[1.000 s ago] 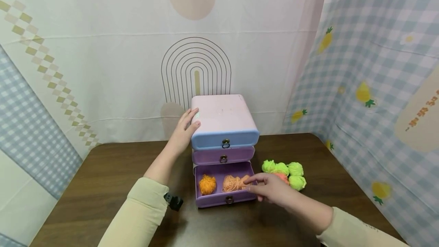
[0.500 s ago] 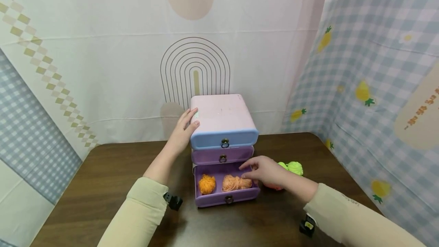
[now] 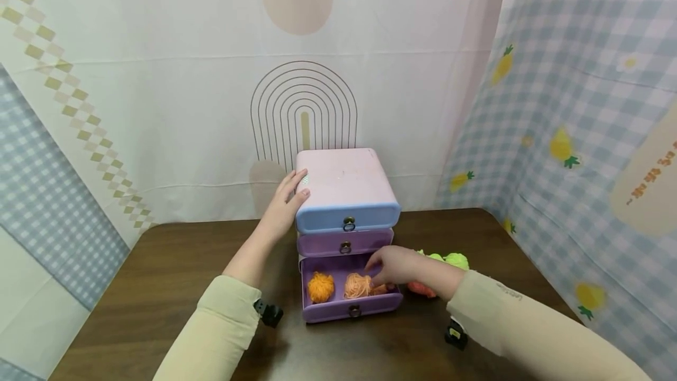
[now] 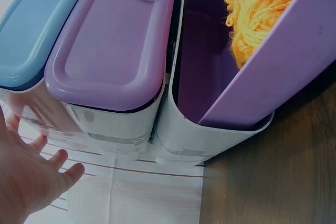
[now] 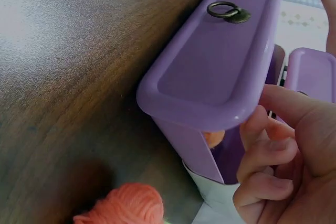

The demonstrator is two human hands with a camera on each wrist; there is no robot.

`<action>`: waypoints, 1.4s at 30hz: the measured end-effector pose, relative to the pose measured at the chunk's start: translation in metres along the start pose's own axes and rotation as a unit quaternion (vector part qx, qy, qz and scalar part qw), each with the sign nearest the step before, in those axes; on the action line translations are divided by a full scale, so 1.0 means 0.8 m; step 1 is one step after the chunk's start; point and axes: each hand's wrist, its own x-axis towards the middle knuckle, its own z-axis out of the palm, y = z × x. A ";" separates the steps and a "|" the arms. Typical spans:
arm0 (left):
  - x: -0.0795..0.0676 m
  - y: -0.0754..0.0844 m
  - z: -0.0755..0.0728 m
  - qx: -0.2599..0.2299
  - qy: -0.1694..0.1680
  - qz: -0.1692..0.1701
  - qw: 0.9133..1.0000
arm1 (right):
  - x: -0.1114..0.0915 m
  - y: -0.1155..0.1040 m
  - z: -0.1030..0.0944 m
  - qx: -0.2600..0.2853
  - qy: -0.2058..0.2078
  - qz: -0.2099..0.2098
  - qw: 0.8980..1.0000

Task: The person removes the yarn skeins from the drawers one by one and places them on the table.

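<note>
A pink-topped cabinet (image 3: 338, 175) of small drawers stands on the table, its lowest purple drawer (image 3: 330, 314) pulled out. An orange yarn ball (image 3: 320, 288) lies in that drawer's left part. To its right is a peach yarn skein (image 3: 357, 286). My right hand (image 3: 400, 264) reaches over the drawer's right side, thumb and fingers bent round the skein's right part and partly covering it. In the right wrist view, the drawer front hides the fingertips of the right hand (image 5: 283, 156). My left hand (image 3: 280, 207) rests against the cabinet's upper left side, fingers spread and relaxed.
Several green yarn balls (image 3: 456, 260) and a coral yarn ball (image 3: 421, 289) lie on the brown table (image 3: 190, 287) right of the drawer, partly behind the right forearm. The blue top drawer (image 3: 328, 220) and purple middle drawer (image 3: 322, 245) are closed. A patterned cloth (image 3: 201, 104) hangs behind.
My right hand has moved left from the drawer's right edge and down onto the peach skein, whose shape looks shifted. My left hand stays on the cabinet.
</note>
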 end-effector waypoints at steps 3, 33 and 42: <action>0.000 0.001 0.000 -0.001 0.002 0.001 1.000 | 0.007 -0.002 0.005 -0.034 -0.002 0.010 0.999; -0.001 0.000 0.000 -0.002 0.001 0.007 1.000 | 0.012 -0.018 0.008 -0.108 0.002 0.044 0.993; 0.001 -0.003 0.002 0.002 0.005 0.010 1.000 | -0.021 -0.025 -0.025 -0.082 0.046 0.031 0.995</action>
